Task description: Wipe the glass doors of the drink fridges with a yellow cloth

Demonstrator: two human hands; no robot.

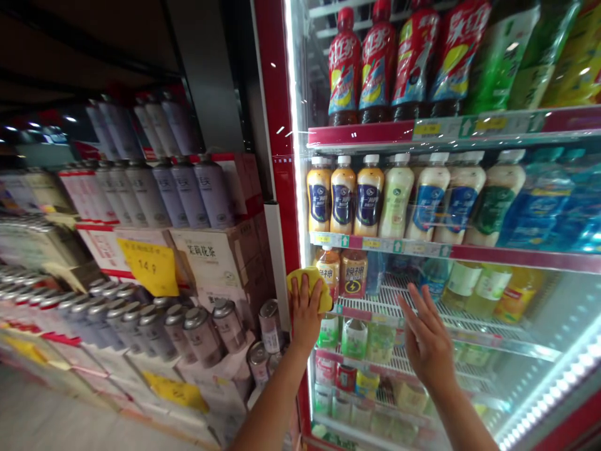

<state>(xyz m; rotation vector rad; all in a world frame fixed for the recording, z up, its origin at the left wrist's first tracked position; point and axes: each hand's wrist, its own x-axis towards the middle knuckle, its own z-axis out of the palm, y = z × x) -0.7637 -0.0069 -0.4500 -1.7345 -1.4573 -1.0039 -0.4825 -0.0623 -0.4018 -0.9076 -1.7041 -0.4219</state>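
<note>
My left hand (306,313) presses a yellow cloth (325,297) against the left edge of the fridge's glass door, over the red door frame (282,138) and the glass beside it. Its fingers lie on the cloth, which sticks out on both sides of them. My right hand (427,338) is raised in front of the glass with its fingers apart and nothing in it. Whether it touches the pane I cannot tell. Behind the glass, between the hands, stand small drink bottles (353,273) on a wire shelf (399,300).
Shelves of bottled drinks fill the fridge, with red tea bottles (345,69) at the top and milk tea bottles (369,194) below. A white door handle (278,263) runs down the left edge. Left of it, stacked cartons (211,257) carry many cans (200,335) and yellow price signs (150,266).
</note>
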